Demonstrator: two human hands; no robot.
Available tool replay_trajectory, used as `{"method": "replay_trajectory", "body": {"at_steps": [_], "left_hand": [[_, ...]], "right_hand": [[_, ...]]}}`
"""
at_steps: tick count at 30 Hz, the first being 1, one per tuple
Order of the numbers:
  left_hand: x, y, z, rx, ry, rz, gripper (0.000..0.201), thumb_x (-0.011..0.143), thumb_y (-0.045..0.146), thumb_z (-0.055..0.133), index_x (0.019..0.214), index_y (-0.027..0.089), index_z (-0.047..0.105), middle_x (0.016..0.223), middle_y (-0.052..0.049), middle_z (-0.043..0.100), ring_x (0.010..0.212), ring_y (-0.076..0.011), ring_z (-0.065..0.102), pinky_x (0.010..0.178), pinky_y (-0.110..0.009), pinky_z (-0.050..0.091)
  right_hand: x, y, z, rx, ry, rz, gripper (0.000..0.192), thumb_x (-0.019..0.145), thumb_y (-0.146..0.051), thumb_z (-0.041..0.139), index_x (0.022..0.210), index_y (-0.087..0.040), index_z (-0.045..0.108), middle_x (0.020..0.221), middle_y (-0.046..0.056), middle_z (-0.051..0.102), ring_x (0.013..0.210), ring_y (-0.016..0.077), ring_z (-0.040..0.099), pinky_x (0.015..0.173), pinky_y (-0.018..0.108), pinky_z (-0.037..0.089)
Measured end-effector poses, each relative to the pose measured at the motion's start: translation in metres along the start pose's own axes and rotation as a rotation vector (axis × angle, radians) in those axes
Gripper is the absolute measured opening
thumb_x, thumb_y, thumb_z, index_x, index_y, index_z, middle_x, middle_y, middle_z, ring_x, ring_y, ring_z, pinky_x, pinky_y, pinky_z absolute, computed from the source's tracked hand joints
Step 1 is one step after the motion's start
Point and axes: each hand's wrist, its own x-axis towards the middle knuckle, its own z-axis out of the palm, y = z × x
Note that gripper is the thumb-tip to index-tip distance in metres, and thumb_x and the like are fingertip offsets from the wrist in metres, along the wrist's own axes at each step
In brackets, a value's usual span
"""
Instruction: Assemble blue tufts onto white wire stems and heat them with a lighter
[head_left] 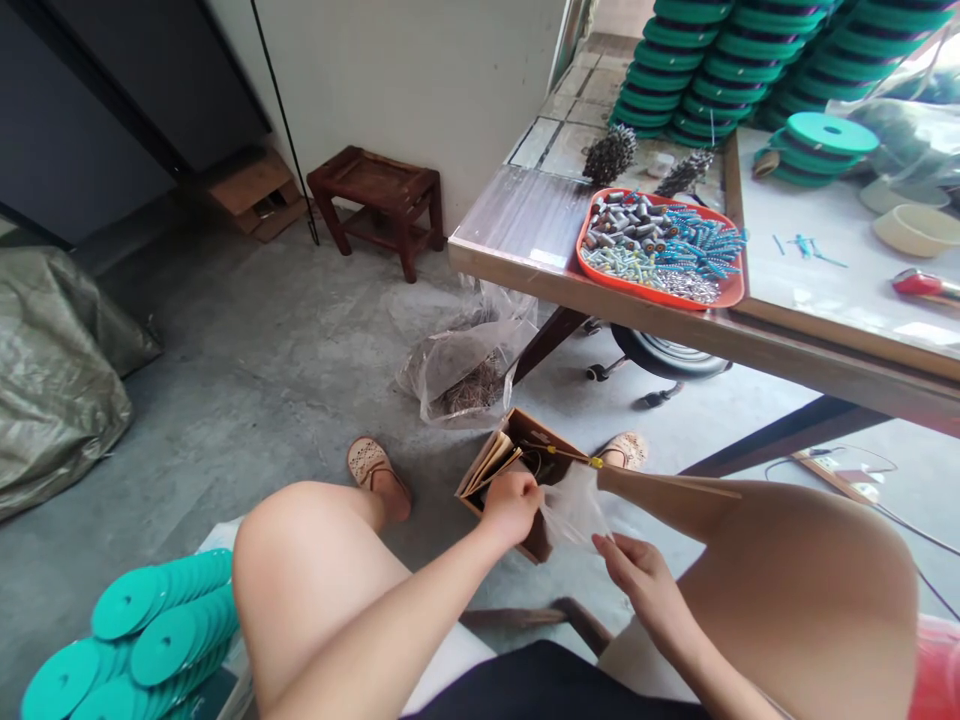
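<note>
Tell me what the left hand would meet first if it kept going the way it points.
Probably the open cardboard box on the floor: the left hand reaches forward and down right over it, gripping a clear plastic bag together with the right hand. Depth is unclear.

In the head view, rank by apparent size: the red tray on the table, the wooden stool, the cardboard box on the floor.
1. Red tray
2. Wooden stool, close behind, though it stands farther away, so the true order is unsure
3. Cardboard box, partly hidden by the hands
</note>
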Motion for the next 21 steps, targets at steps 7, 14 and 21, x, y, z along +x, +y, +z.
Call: {"method": "replay_trajectory", "body": {"at_steps": [7, 14, 21], "left_hand": [[-0.027, 0.012, 0.037, 0.039, 0.011, 0.119, 0.02, 0.073, 0.019, 0.045, 0.065, 0.015, 0.063, 0.062, -0.004, 0.062, 0.059, -0.0126, 0.052, 0.055, -0.024, 0.029], [-0.031, 0.011, 0.055, 0.066, -0.02, 0.141, 0.025, 0.073, 0.019, 0.041, 0.069, 0.015, 0.065, 0.068, -0.007, 0.066, 0.061, -0.0146, 0.055, 0.057, -0.025, 0.032], [-0.045, 0.012, 0.066, 0.084, -0.114, 0.162, 0.026, 0.074, 0.02, 0.041, 0.072, 0.016, 0.066, 0.069, -0.008, 0.066, 0.066, -0.0197, 0.059, 0.061, -0.029, 0.04]], "right_hand": [[-0.002, 0.009, -0.018, -0.467, 0.353, -0.362, 0.018, 0.072, -0.021, 0.044, 0.055, -0.019, 0.039, 0.059, 0.004, 0.046, 0.06, 0.0186, 0.041, 0.058, 0.03, 0.032], [-0.006, 0.033, -0.014, -0.71, -0.07, -0.745, 0.039, 0.077, -0.006, 0.032, 0.087, -0.018, 0.068, 0.098, 0.008, 0.067, 0.102, 0.0217, 0.056, 0.089, 0.035, 0.041], [0.017, 0.059, -0.011, -0.792, -0.208, -0.52, 0.043, 0.077, -0.022, 0.041, 0.113, -0.011, 0.061, 0.122, 0.013, 0.055, 0.11, 0.0288, 0.053, 0.091, 0.04, 0.044]]}}
